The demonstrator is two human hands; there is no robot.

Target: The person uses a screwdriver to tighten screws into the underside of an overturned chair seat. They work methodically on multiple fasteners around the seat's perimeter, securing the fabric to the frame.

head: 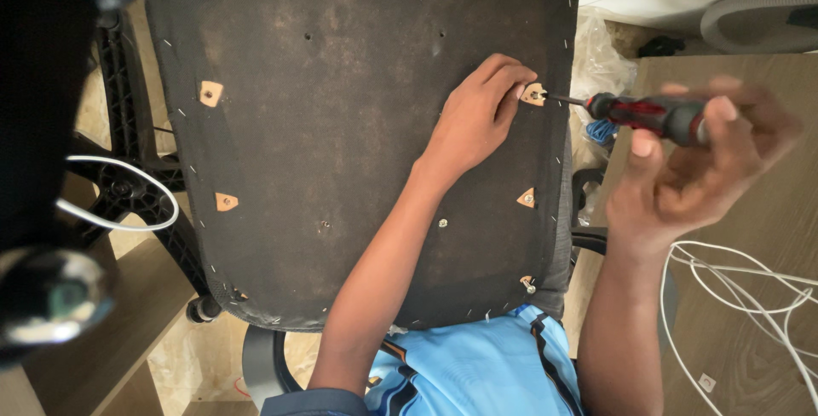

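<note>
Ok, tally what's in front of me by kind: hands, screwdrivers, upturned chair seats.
Hands: 2 (left hand, right hand)
Screwdriver: 1
Seat: 1
Total: 4

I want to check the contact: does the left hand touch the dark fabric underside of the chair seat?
Touching. The head view shows the left hand lying on the dark fabric underside of the chair seat, no gap.
</note>
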